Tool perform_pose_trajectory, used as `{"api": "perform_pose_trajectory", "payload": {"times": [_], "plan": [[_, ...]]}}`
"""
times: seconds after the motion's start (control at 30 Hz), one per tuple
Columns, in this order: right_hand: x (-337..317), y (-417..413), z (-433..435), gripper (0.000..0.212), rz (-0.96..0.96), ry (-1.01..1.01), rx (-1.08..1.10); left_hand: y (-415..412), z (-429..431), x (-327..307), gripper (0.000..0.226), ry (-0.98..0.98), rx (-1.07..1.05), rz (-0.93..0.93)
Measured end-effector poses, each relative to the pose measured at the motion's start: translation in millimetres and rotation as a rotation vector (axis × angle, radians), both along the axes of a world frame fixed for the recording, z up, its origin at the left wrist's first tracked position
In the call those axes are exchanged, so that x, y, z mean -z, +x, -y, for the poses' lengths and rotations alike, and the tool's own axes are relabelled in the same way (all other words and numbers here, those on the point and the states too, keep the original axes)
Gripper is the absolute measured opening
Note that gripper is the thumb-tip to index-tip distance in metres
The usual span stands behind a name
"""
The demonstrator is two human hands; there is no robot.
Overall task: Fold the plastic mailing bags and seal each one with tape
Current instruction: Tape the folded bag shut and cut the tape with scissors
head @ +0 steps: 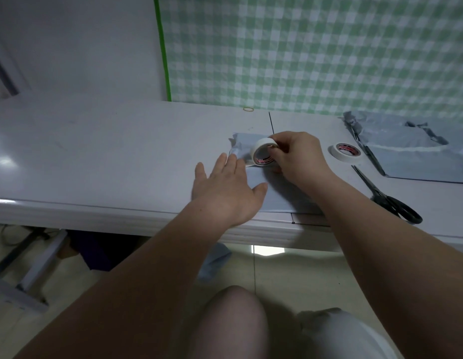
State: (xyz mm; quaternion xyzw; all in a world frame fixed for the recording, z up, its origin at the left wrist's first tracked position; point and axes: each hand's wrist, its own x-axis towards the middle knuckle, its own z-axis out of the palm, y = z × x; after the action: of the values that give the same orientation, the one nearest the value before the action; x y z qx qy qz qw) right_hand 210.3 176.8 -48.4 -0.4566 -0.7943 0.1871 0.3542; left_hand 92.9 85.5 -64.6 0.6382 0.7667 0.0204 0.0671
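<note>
Tape (261, 151) stands on edge on the bag (258, 177), held by my right grip (295, 156), whose fingers curl round the roll, I judge to draw its free end across the fold. My left grip (225, 187) lies flat with straight fingers, pressing the bag to the surface (121, 151) so the fold stays shut. The bag lies under both, its long axis running away from me, ragged end beyond the roll.

Bare left hand (225, 189) and right hand (299, 158), bare forearms (158, 268), bare knee (234, 320), pale whitish shorts (349, 335)
</note>
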Motion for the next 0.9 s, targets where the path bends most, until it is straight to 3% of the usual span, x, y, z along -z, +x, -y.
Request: {"api": "perform_pose_trajectory", "payload": {"times": [0.23, 0.53, 0.9], "plan": [[1, 9, -3, 0.024, 0.033, 0.036, -0.021, 0, 0, -1, 0.073, -0.010, -0.003, 0.003], [-4, 19, -1, 0.018, 0.286, 0.198, -0.009, 1, 1, -1, 0.073, -0.009, 0.003, 0.006], [-8, 23, 3, 0.025, 0.574, 0.340, 0.025, 0, 1, -1, 0.073, -0.018, 0.001, 0.014]]}}
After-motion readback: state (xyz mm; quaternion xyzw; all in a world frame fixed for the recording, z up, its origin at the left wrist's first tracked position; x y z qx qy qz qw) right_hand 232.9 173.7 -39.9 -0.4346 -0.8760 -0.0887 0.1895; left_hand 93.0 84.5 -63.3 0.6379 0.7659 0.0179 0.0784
